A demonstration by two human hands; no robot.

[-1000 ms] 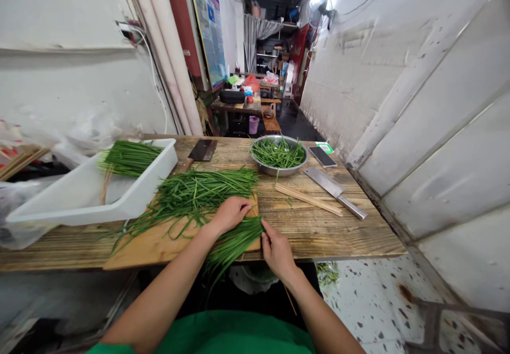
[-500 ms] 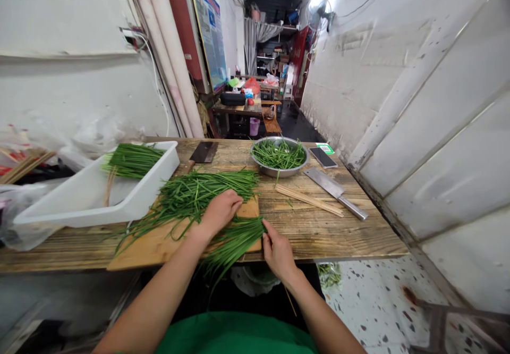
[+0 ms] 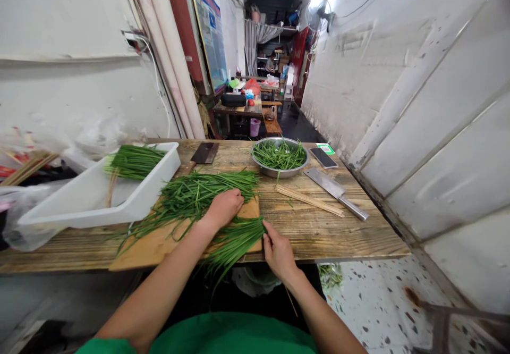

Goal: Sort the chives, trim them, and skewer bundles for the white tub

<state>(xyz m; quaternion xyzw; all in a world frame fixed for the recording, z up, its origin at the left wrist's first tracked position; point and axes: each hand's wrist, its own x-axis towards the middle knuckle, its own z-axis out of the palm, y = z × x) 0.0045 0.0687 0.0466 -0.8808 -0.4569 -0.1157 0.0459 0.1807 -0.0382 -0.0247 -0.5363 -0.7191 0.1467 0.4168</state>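
Observation:
A loose pile of long green garlic chives point(image 3: 199, 189) lies across a wooden cutting board point(image 3: 155, 245). At the pile's right end, my left hand point(image 3: 226, 206) is closed, its curled fingers pinching some chives; the fingertips are partly hidden. Nearer to me, a separate bunch of garlic chives point(image 3: 235, 239) fans over the board's front edge. My right hand point(image 3: 279, 250) pinches that bunch at its gathered right end. Below the right wrist a thin stick point(image 3: 291, 301) shows; whether the hand holds it I cannot tell.
A white tray point(image 3: 79, 213) with more chives stands left, beside plastic bags. Behind the pile lies a dark-bladed cleaver point(image 3: 205, 153). A metal bowl point(image 3: 281, 172) of cut greens, bamboo skewers point(image 3: 311, 201), a steel cleaver point(image 3: 326, 183) and a phone point(image 3: 323, 158) are on the right.
My left hand has shifted very slightly right at the pile. The right hand stays on its bunch. A person has come into view far back in the room.

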